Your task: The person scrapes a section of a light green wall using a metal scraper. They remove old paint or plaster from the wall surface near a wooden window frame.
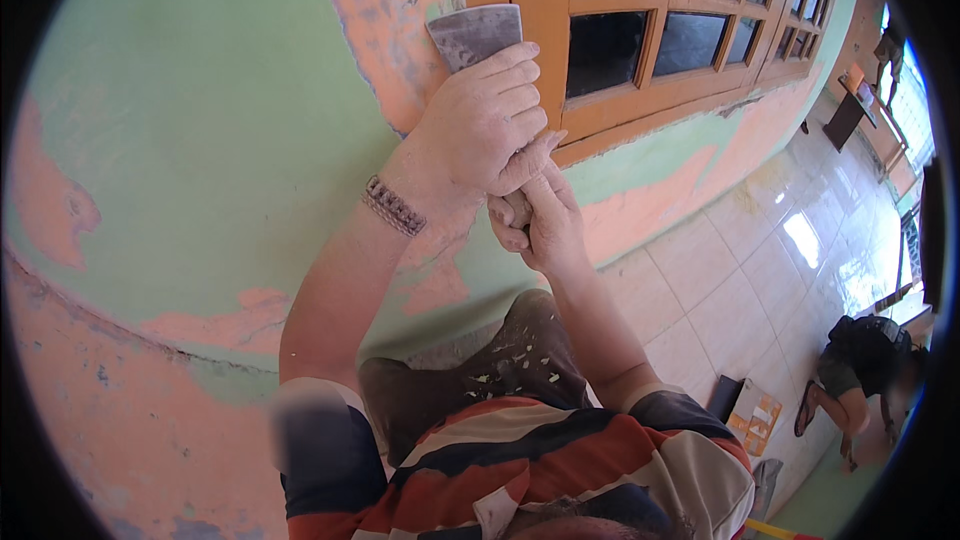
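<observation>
A paint scraper with a wide, worn metal blade [480, 31] points up toward the seam between the wall and the wooden window frame [536, 52]. My left hand [480, 116], with a braided bracelet on its wrist, wraps around the tool just below the blade. Lower down, my right hand [551, 217] grips the handle [516, 206], most of which is hidden by fingers. Around the blade, the green painted wall [247, 127] has lost its coat and shows a peach layer [397, 37] with greyish spots. Whether the blade's edge touches the surface is hard to tell.
Glass panes [607, 52] fill the window beside my hands. Glossy floor tiles [705, 262] stretch to the right. A box [754, 416] lies on them, near a crouching person [862, 364] by another green wall. A dark table [847, 116] stands farther back.
</observation>
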Available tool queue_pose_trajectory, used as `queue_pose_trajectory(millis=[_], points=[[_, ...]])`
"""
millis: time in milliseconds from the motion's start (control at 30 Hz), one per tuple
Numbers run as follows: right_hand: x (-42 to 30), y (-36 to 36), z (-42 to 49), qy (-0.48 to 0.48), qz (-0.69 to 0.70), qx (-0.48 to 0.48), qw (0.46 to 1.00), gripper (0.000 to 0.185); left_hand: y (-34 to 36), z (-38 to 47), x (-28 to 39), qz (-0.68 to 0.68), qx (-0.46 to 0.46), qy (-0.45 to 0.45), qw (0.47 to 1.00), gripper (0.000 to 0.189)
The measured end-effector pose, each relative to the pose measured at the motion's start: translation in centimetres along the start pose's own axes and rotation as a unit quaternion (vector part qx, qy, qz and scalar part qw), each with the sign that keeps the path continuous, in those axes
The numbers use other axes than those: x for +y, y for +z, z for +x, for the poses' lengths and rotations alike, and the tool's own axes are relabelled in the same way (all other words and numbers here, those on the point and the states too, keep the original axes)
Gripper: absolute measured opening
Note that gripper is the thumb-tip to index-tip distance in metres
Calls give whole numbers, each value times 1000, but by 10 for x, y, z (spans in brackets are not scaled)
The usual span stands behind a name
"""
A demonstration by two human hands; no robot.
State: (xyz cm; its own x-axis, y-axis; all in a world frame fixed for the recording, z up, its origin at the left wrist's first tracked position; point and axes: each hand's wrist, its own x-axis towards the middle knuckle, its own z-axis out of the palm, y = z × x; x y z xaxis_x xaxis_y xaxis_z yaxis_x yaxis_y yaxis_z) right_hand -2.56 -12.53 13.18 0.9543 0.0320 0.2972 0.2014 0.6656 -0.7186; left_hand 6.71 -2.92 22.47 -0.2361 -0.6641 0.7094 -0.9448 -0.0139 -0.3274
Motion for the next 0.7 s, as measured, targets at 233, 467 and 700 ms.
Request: queue_pose_trajectory(millis=[233, 467, 700], points=[[-8, 12, 3, -12, -12, 20, 1000, 27, 4, 2, -7, -22, 44, 10, 999, 14], [-11, 13, -2, 11, -42, 69, 997, 32, 8, 2, -3, -30, 56, 1, 998, 15], [-26, 23, 15, -10, -20, 34, 999, 29, -2, 20, -20, -14, 108, 37, 993, 25]])
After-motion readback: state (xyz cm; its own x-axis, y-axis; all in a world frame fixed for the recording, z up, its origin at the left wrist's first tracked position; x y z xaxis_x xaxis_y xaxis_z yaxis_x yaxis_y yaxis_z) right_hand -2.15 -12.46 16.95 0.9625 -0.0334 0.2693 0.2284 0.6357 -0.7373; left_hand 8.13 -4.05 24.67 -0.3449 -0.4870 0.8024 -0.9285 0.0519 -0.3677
